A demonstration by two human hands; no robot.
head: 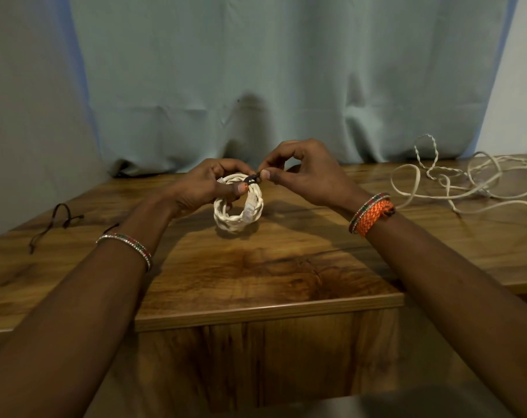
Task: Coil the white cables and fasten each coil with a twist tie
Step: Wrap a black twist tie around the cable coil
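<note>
We reach both arms forward and inward, forearms bare, so that our hands meet in the middle. Our left hand (206, 184) is curled, its fingers wrapped over the top of the coil (238, 206) and its thumb pressed along the coil's near side, holding it upright. Our right hand (304, 173) sits just beside the left, slightly higher, with thumb and forefinger pinched together on the black tie (252, 178) at the top of the coil; its other fingers arch loosely above. Our left wrist wears a thin beaded bangle (126, 242), our right a similar bangle with an orange braided band (374, 217).
</note>
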